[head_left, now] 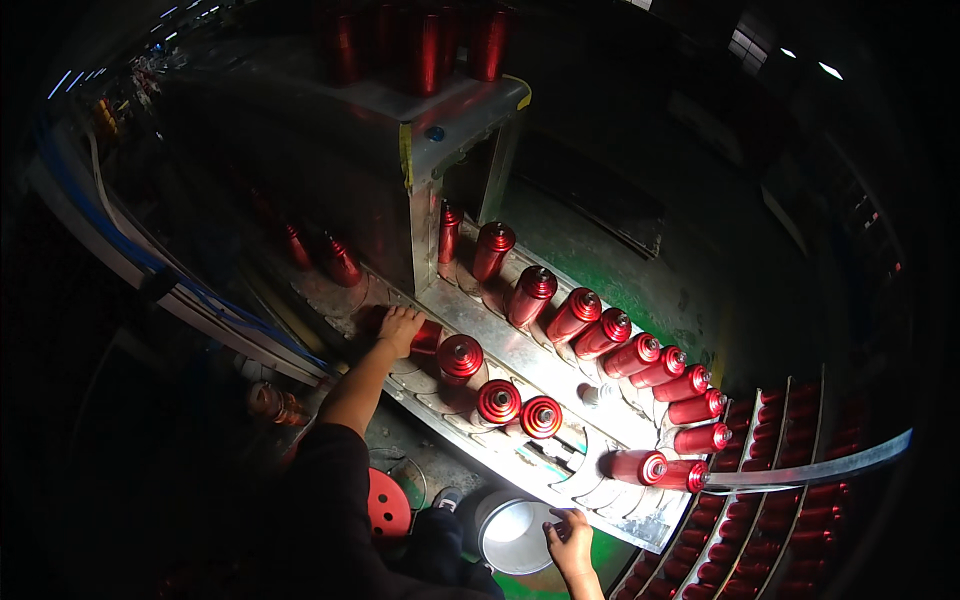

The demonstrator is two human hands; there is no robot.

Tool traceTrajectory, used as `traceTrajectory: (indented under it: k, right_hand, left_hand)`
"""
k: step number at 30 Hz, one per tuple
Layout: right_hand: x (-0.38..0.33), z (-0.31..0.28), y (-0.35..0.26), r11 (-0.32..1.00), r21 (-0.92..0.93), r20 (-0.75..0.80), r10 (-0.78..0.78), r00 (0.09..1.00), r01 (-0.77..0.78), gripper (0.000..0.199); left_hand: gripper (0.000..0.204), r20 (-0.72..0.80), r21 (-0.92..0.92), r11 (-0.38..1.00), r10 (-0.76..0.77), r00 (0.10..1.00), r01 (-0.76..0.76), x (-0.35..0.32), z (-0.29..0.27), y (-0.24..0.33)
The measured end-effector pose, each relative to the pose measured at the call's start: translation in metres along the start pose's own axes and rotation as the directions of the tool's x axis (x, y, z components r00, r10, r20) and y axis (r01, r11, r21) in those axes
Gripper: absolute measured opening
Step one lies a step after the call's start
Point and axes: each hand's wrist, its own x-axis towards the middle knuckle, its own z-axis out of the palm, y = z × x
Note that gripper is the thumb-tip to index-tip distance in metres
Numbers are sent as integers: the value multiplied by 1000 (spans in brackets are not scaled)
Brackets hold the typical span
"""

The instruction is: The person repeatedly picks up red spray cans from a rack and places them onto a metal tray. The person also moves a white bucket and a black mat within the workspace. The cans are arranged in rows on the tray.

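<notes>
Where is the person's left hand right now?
In the head view, the left hand is left of centre, resting on a red can on the metal conveyor, just left of an upright red can.

Person at work: dark top, bare forearms

Left arm: dark, loose short sleeve [325, 470] ending just past the elbow, forearm bare down to the left hand [400, 328]. Right hand [572, 540] and wrist bare, no glove, ring or watch visible. Dark trousers below the sleeve; one shoe with a pale toe [447, 497].

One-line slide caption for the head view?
Left hand grips a red can on the conveyor; right hand rests at its edge.
</notes>
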Motion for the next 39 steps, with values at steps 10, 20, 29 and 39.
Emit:
traceTrajectory:
  k: [10,20,29,39]
  right_hand:
    - [-47,-22,18,991,91,43,-108,993,103,27]
    - [-93,-46,21,900,96,141,-436,889,426,65]
    - [-166,-69,35,603,209,209,-796,567,770,100]
    - [-242,-74,101,532,359,60,-833,550,767,96]
  left_hand:
    - [90,153,-458,803,-350,924,380,-79,-68,78]
    - [53,426,-539,-780,72,902,317,-330,-149,218]
    - [46,211,-308,-921,178,961,239,-465,-110,376]
    - [48,250,-24,-949,298,921,313,-536,-88,473]
